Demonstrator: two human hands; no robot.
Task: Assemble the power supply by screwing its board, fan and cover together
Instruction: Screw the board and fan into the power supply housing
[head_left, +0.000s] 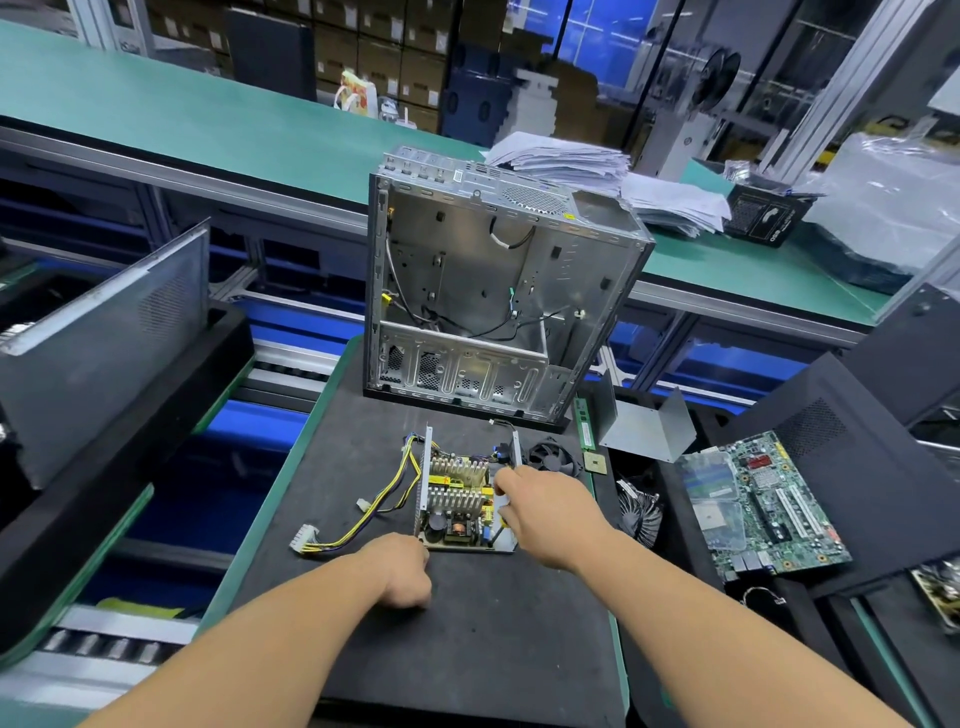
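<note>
While the board (457, 499) already sits in its open tray on the table (493, 634), fan (554, 457) and cover (641, 423) lie loose beside it, left hand (402, 571) fisted, right hand (545, 512) pinching something inside, can't tell what.

the right hand (545, 512) covers the right side of the power supply board (457, 499), so whatever its curled fingers hold is hidden. the left hand (402, 571) has its fingers tucked under, out of sight. the motherboard's (769, 499) markings are too small to read.
</note>
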